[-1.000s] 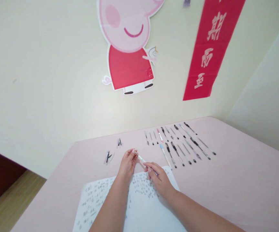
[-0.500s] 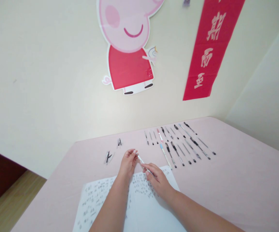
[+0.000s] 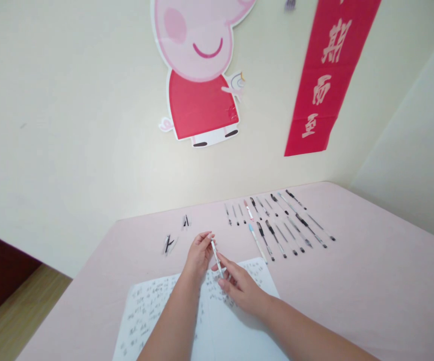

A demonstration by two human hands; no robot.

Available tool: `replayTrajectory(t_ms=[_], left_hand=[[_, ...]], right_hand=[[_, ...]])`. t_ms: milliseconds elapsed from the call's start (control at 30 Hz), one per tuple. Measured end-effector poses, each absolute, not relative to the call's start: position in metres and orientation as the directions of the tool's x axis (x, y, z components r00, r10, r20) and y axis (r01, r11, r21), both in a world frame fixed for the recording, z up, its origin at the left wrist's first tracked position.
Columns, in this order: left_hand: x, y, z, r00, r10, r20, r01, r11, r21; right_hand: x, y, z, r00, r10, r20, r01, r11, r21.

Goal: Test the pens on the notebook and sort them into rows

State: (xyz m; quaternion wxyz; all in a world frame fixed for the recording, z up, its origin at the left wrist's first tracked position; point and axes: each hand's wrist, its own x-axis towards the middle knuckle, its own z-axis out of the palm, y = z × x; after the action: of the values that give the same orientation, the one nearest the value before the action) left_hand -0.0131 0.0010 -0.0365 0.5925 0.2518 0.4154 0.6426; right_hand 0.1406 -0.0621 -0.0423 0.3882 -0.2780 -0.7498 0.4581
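Both of my hands hold one white pen [image 3: 216, 255] above the far edge of a written-on sheet of paper [image 3: 153, 311]. My left hand [image 3: 198, 255] pinches the pen's upper end with its fingertips. My right hand [image 3: 239, 288] grips the lower part of the barrel, fingers curled round it. The pen stands nearly upright in the picture, tilted a little to the left at its top.
Several pens [image 3: 277, 225] lie in rows on the pink table [image 3: 371, 286] to the right, beyond my hands. Two small pen parts [image 3: 169, 244] lie to the left. A cartoon pig cutout [image 3: 202, 70] and a red banner [image 3: 326, 75] hang on the wall.
My right hand has slid left and toward me along the paper, swinging the pen from a slant to nearly upright. My left hand has kept its pinch on the top end.
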Motion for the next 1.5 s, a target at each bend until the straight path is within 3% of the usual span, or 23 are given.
replayTrajectory(t_ms=[533, 1200, 1500], left_hand=[[-0.010, -0.002, -0.033, -0.138, 0.974, -0.180, -0.499, 0.088, 0.862], [-0.013, -0.001, -0.037, -0.163, 0.978, -0.128, -0.521, 0.025, 0.853], [-0.012, 0.001, -0.038, -0.223, 0.973, -0.064, -0.411, -0.034, 0.911]], right_hand=[[0.139, -0.067, -0.035, -0.514, 0.801, 0.307, 0.248, 0.482, -0.841], [0.140, -0.063, -0.033, -0.487, 0.804, 0.341, 0.250, 0.503, -0.828], [0.143, -0.062, -0.025, -0.437, 0.825, 0.358, 0.312, 0.513, -0.800]])
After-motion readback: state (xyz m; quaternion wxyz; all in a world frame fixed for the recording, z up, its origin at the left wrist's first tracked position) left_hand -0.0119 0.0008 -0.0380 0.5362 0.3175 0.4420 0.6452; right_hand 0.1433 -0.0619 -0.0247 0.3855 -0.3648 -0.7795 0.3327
